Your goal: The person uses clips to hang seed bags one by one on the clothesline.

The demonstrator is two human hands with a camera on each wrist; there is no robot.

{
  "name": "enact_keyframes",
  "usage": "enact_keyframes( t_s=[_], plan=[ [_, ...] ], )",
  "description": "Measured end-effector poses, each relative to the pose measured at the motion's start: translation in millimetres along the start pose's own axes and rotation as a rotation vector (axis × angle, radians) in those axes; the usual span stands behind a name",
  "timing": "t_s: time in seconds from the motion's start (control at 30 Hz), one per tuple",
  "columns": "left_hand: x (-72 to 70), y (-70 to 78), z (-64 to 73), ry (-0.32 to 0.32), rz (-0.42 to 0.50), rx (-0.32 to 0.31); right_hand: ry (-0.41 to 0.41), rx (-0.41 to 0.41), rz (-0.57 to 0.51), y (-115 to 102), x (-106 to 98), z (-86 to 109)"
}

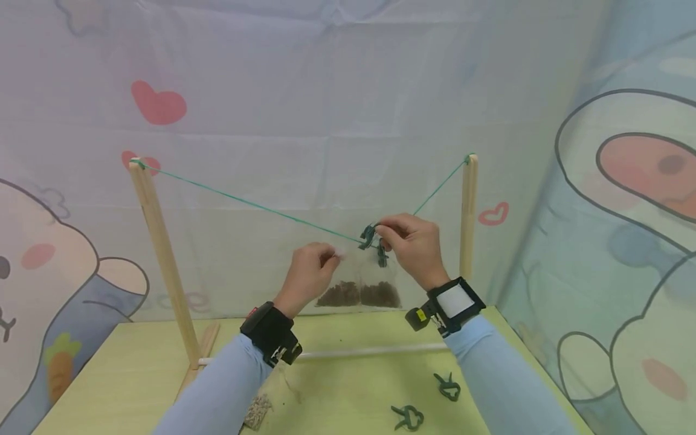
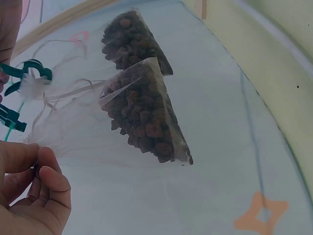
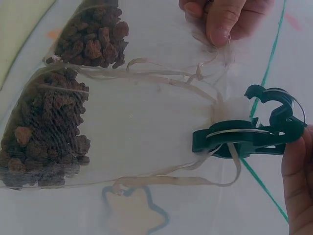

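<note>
Two sheer mesh bags of brown lumps hang side by side, the near one (image 2: 142,112) and the far one (image 2: 132,41) in the left wrist view. My left hand (image 1: 312,272) pinches the gathered top of one bag between thumb and fingers. With its fingertips my right hand (image 1: 410,244) grips the handle end of a dark green plant clip (image 3: 279,105) at the green string (image 1: 244,202). Another green clip (image 3: 225,137) crosses it, clamped over the other bag's gathered mesh, its pale drawstring looping below. Part of the right hand is cut off in its wrist view.
The string runs between a left wooden post (image 1: 165,260) and a right one (image 1: 469,217), sagging near the hands. A white rod (image 1: 375,350) joins the frame low down. Two more green clips (image 1: 408,417) and a small bag of pale bits (image 1: 257,412) lie on the table (image 1: 337,393).
</note>
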State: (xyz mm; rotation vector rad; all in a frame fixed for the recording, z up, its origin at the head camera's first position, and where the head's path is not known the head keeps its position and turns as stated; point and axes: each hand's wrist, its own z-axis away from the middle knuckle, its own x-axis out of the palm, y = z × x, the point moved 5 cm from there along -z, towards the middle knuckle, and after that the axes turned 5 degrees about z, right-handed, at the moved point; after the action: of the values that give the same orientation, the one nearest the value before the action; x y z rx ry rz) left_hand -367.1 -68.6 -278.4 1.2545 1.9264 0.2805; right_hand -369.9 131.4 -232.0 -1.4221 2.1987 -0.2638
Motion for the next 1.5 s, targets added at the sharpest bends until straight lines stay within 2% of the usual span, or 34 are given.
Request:
enact_keyframes(
  t_s=[0.13, 0.27, 0.63, 0.8, 1.03, 1.27, 1.5],
  plan=[
    [4.5, -4.2, -2.0, -0.007, 0.023, -0.046, -0.037, 0.039, 0.046, 1, 6, 1.3],
    [8.2, -6.4, -2.4, -0.018, 0.049, -0.078, -0.066, 0.039, 0.112, -2, 11, 1.7],
    [11.2, -3.1, -1.9, -0.021, 0.082, -0.067, -0.183, 0.091, 0.133, -2, 23, 4.7],
    [12.2, -5.3, -0.6, -0.026, 0.108, -0.092, -0.236, 0.087, 0.13, -2, 24, 5.4],
    [12.0, -8.3, 2.5, -0.039, 0.119, -0.133, -0.364, 0.084, 0.141, -1, 25, 5.2],
    [11.5, -12.1, 3.4, -0.055, 0.095, -0.13, -0.452, 0.053, 0.195, -5, 25, 3.5],
    [9.0, -18.7, 12.1, -0.095, 0.084, -0.121, -0.533, 0.012, 0.194, -6, 21, 4.6]
  ],
)
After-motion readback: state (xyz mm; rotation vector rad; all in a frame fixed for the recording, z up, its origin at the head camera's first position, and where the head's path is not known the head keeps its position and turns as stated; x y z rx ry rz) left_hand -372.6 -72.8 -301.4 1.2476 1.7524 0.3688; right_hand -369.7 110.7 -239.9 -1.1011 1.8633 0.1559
